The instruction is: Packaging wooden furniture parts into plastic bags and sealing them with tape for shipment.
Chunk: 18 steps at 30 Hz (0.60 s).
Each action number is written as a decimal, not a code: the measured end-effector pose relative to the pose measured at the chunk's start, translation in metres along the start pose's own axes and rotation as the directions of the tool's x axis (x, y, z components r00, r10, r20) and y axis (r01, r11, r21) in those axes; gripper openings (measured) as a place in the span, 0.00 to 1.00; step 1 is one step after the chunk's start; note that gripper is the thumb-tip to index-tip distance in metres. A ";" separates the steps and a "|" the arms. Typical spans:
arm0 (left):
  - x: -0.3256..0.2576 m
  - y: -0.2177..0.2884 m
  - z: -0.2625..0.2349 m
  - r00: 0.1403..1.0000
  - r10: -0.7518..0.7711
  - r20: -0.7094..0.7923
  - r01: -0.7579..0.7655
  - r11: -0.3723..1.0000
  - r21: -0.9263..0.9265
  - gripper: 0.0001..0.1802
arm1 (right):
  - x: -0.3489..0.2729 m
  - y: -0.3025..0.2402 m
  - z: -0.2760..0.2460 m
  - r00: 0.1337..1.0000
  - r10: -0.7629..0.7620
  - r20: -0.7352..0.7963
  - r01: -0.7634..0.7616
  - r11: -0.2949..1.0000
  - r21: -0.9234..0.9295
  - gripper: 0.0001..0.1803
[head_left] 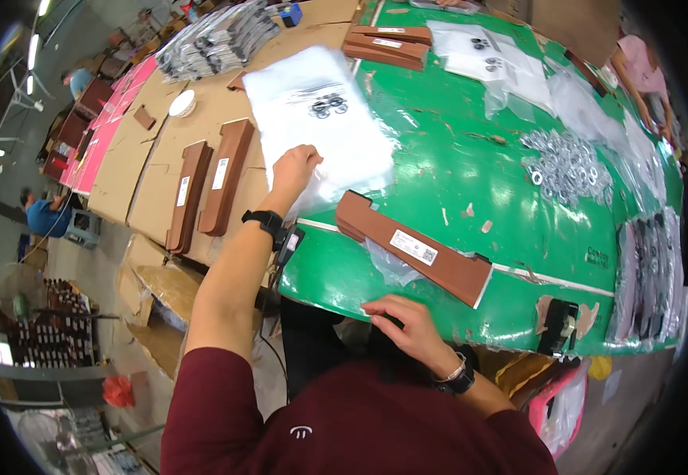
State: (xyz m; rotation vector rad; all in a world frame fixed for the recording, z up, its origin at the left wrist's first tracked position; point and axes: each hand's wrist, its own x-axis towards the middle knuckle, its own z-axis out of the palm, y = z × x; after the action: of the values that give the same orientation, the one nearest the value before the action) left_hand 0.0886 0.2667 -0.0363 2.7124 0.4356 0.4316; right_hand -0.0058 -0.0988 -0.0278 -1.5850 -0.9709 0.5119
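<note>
My left hand (296, 170) is over the lower part of a stack of clear plastic bags (288, 87) with dark printed marks. Its fingers are curled together, and whether they pinch a bag does not show. At the green table's front edge is my right hand (411, 324), with thumb and forefinger close together; anything between them is too small to name. Just beyond it a long reddish-brown bar (454, 273) with a white label lies slantwise, with crumpled clear plastic (391, 263) partly under it. Neither hand touches the bar.
Two similar brown bars (225, 178) lie on cardboard at left, near a white tub (182, 104). Metal washers (569, 170) are heaped at right. Wrapped packs (648, 277) line the right edge by a black tape dispenser (557, 326). A person in pink (643, 67) stands far right.
</note>
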 end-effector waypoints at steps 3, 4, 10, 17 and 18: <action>0.026 0.012 -0.031 0.924 -0.149 -0.352 0.082 0.977 -0.199 0.12 | 0.005 0.000 -0.001 0.999 -0.030 -0.011 0.030 1.000 -0.006 0.10; 0.038 -0.001 -0.053 0.795 -0.225 -0.563 0.089 0.962 -0.259 0.14 | 0.009 -0.004 0.001 1.000 -0.001 0.010 0.001 1.000 0.017 0.10; 0.021 0.049 -0.168 0.502 0.392 -0.771 -0.440 0.883 0.162 0.05 | 0.032 0.014 0.010 0.996 0.087 0.033 -0.091 0.979 0.183 0.14; -0.215 0.092 -0.068 0.898 0.150 -0.413 -0.138 0.989 0.059 0.08 | 0.077 0.025 0.058 0.980 0.117 0.160 -0.195 0.705 0.681 0.33; -0.231 0.091 -0.059 0.883 0.114 -0.456 -0.101 0.993 0.053 0.08 | 0.075 0.030 0.057 0.979 0.096 0.182 -0.196 0.709 0.677 0.33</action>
State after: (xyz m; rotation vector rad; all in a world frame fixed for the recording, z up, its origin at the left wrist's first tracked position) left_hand -0.1190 0.1224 -0.0031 2.6534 0.4121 1.1191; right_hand 0.0016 -0.0049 -0.0580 -0.9419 -0.6263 0.9801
